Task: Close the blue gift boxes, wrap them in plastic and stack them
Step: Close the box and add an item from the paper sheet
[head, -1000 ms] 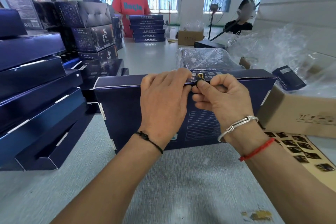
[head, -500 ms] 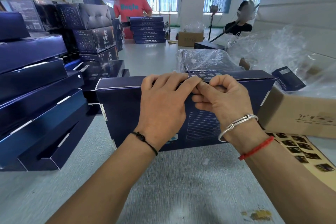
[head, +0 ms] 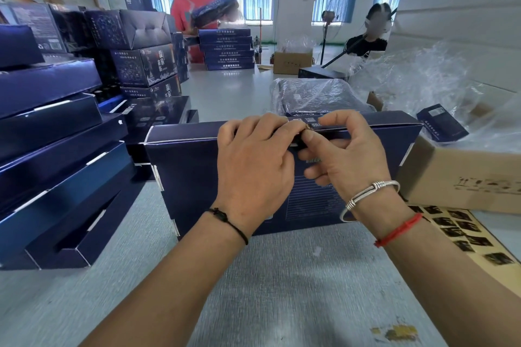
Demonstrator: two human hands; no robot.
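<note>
Head view: dark-blue gift box (head: 191,166) upright on edge; left hand (head: 253,166) grips top, right hand (head: 349,155) pinches gold clasp (head: 308,128).

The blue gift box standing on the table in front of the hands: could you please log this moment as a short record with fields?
box: blue gift box stands on its long edge on the grey table
left hand: left hand lies over the box's top edge, fingers curled on it
right hand: right hand pinches a small gold piece at the top edge
wrap: not yet on this box; a plastic-wrapped box lies behind
left side: stack of blue boxes
right side: cardboard carton
</note>
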